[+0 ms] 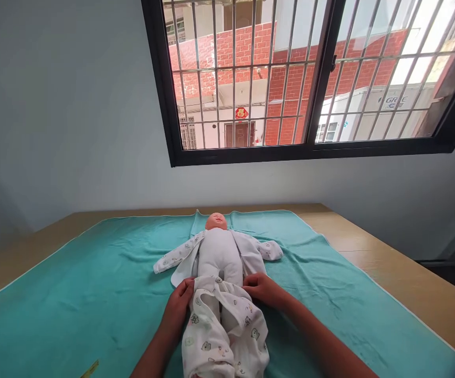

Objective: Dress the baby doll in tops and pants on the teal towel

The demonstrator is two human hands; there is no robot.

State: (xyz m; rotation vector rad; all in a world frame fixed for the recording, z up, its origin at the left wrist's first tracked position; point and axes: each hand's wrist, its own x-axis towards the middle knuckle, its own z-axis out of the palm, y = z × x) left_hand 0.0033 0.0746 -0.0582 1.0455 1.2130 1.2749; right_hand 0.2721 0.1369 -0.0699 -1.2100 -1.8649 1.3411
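A baby doll (219,247) lies on its back on a teal blanket (93,294), head toward the window. An open white printed top (264,249) is spread under its arms. White printed trousers (227,325) cover its legs up to the hips. My left hand (180,299) grips the left side of the trousers' waistband, fingers curled. My right hand (262,289) grips the right side of the waistband, fingers closed on the cloth.
The blanket covers a wooden table (388,262) that stands against a pale wall. A barred black-framed window (309,79) is above, with brick buildings outside. A small yellow object (90,369) lies on the blanket at the near left.
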